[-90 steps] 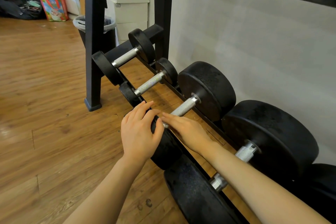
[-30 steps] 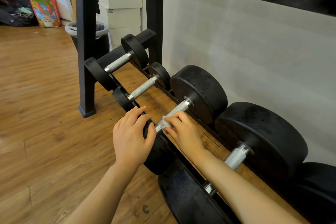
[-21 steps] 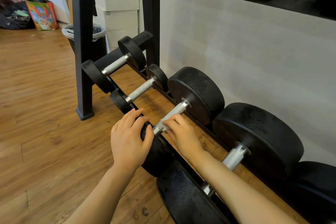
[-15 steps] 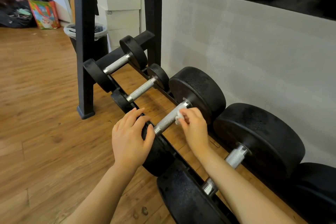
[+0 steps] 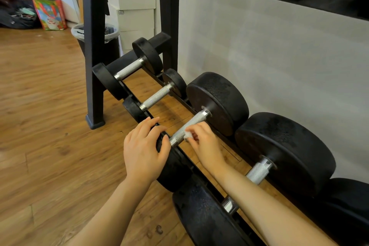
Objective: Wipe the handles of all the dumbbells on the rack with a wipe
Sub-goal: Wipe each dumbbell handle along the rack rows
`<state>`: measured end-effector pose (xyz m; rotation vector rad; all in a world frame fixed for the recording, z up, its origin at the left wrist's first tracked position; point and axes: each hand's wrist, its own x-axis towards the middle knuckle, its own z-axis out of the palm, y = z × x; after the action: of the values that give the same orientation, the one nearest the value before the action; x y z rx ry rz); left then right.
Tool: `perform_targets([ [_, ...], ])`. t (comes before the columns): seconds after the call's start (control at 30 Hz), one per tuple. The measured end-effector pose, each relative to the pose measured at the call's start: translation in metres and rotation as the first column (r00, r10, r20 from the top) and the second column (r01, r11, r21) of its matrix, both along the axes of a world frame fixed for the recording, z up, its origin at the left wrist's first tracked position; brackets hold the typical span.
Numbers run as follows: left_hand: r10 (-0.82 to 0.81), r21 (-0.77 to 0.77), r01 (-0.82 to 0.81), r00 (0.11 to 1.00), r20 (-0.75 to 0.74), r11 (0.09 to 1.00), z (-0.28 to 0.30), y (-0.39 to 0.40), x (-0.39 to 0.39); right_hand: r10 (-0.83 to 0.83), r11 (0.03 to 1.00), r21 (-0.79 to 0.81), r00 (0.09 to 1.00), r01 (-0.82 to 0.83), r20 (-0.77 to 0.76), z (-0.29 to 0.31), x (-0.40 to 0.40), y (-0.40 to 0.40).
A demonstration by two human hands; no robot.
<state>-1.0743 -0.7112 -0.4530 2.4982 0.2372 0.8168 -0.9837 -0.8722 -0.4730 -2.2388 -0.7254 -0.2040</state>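
Wooden flooring (image 5: 40, 126) lies under the rack (image 5: 93, 46). On its bottom tier, a wipe (image 5: 187, 135) is pinched by the right hand (image 5: 203, 142) against the third handle (image 5: 188, 128); the near weight (black) is steadied by the left hand (image 5: 143, 150), fingers flat. Four handles are seen; which are already wiped cannot be told.

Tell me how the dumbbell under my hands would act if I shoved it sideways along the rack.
Probably it barely moves: the dumbbell has thick black ends, so it looks heavy. Those ends are round, so it could roll, though the rack rails seem to cradle it. The left hand rests on the near end, which likely steadies it while the right hand rubs the wipe on the handle.
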Motion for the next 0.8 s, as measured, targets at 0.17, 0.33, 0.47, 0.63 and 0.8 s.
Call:
perform_targets([
  [0.17, 0.001, -0.002, -0.001, 1.000, 0.002, 1.000, 0.0001, 0.0000, 0.0003, 0.016, 0.998, 0.054, 1.000, -0.015, -0.014, -0.0011, -0.0007, 0.0022],
  [0.33, -0.002, 0.001, 0.002, 1.000, 0.004, 1.000, -0.0010, 0.0005, 0.0006, 0.015, 0.999, 0.035, 1.000, -0.015, 0.008, -0.0043, -0.0002, 0.0034],
  [0.47, -0.004, 0.001, 0.004, 1.000, 0.014, 1.000, -0.0021, 0.0009, 0.0005, 0.155, 0.983, -0.102, 0.988, -0.153, 0.014, -0.0091, -0.0068, 0.0074],
  [0.63, -0.006, -0.004, 0.006, 1.000, 0.023, 1.000, -0.0021, 0.0011, 0.0010, 0.145, 0.986, -0.095, 0.987, -0.139, 0.065, -0.0075, -0.0055, 0.0066],
  [0.8, -0.005, -0.005, 0.005, 1.000, 0.015, 1.000, -0.0027, 0.0010, 0.0016, 0.229, 0.963, -0.183, 0.960, -0.199, 0.163, -0.0071, -0.0087, 0.0072],
])
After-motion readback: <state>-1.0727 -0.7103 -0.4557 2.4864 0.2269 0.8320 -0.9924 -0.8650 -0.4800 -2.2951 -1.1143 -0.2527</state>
